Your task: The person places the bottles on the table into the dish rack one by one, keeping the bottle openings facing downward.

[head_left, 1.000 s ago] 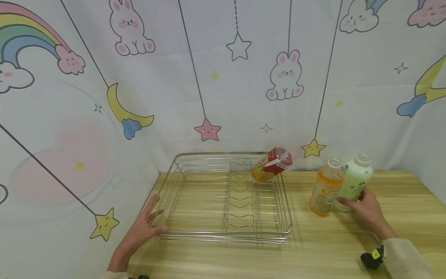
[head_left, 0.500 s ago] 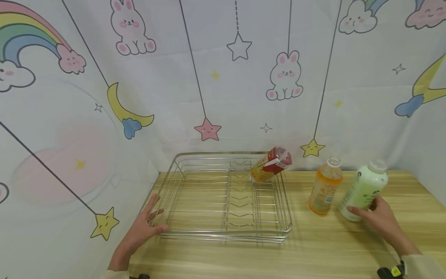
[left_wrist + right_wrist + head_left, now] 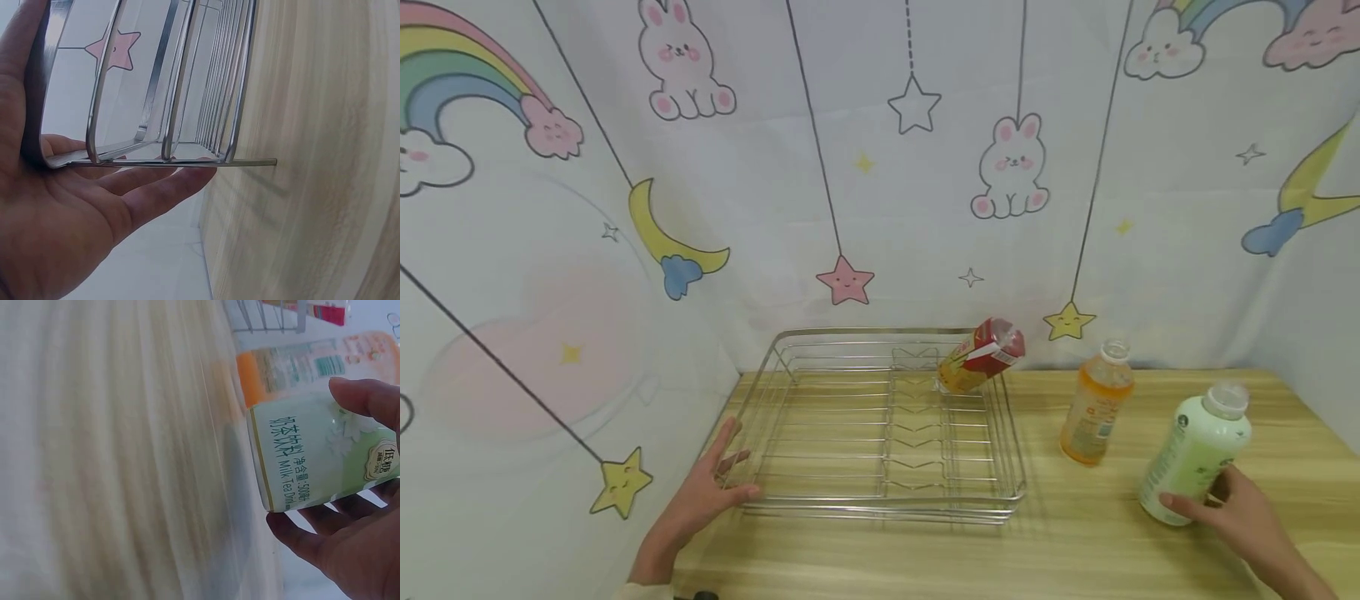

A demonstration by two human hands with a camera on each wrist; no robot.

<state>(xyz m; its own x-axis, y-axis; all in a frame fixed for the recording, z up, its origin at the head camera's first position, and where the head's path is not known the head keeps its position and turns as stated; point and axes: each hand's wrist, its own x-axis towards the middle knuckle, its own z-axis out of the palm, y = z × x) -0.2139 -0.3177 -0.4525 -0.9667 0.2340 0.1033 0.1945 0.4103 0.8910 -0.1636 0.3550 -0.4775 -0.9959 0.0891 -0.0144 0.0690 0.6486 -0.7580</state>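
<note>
On the right of the head view, my right hand (image 3: 1243, 512) grips a pale green milk tea bottle (image 3: 1198, 458). The bottle has a clear cap and leans to the right; whether its base touches the table is unclear. In the right wrist view, thumb and fingers lie on opposite sides of the bottle (image 3: 312, 456). My left hand (image 3: 703, 496) rests against the front left corner of a metal wire rack (image 3: 880, 502). Its fingers are extended along the rack's wires (image 3: 165, 112) in the left wrist view. An orange drink bottle (image 3: 1097, 408) stands left of the green one.
A red and yellow drink bottle (image 3: 981, 358) leans over the rack's back right corner. Beneath everything is a wood-grain table (image 3: 820, 554). A white cloth backdrop (image 3: 917, 225) printed with rabbits and stars closes off the back and sides.
The right hand has brought the green bottle away from the orange bottle, rightward and nearer to me. The left hand and rack have stayed in place.
</note>
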